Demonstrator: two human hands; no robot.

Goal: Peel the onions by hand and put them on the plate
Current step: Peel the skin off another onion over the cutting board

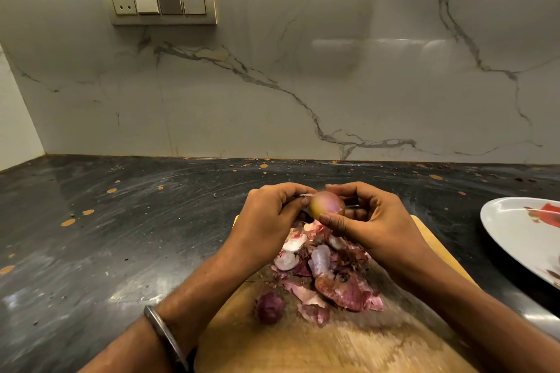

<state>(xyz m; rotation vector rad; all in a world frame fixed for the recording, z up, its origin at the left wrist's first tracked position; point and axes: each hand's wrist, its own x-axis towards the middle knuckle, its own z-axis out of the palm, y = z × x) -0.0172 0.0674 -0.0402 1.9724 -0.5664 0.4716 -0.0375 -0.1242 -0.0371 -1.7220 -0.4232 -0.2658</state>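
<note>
Stretching wide under everything is the dark counter, with the wooden board on it and the white plate off to the right. A heap of peels lies on the board, with one unpeeled onion beside it. Above the heap, the right hand curls round a nearly bare onion. The left hand pinches a thin bit of skin at its tip. Peeling looks almost done; next, that onion probably goes right, onto the plate.
</note>
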